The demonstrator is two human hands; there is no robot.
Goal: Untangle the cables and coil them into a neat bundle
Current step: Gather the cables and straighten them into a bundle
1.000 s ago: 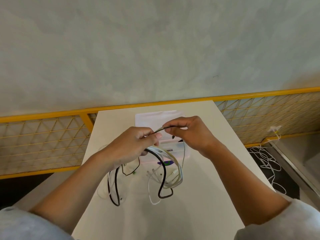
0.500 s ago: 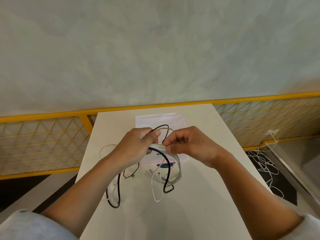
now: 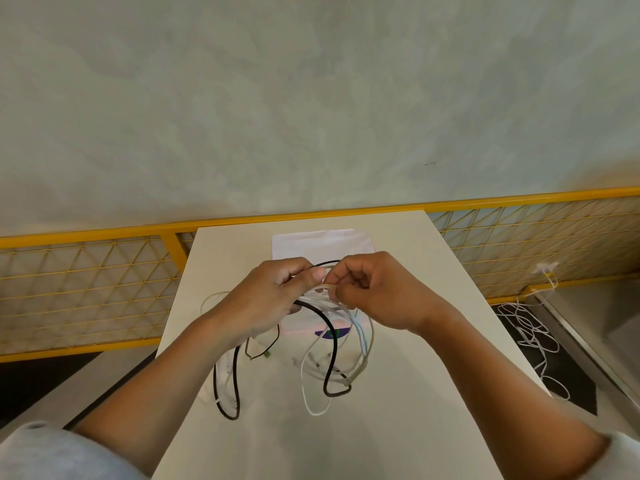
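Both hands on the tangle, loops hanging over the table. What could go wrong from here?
1. The black cable crosses through the white cables below the hands; a hard pull by the right hand, which pinches the white ones, may tighten the tangle.
2. The left hand grips several strands at once; a loosened grip would likely drop the hanging loops onto the table.

Pale grey-blue soft fabric left sleeve (image 3: 52, 452): hem sits above the elbow. Pale grey fabric right sleeve (image 3: 623, 459): same cloth, only a corner in view. Left forearm (image 3: 166, 386) and right forearm (image 3: 485, 368): bare from hem to wrist. Left grip (image 3: 273, 296) and right grip (image 3: 377, 296): bare.
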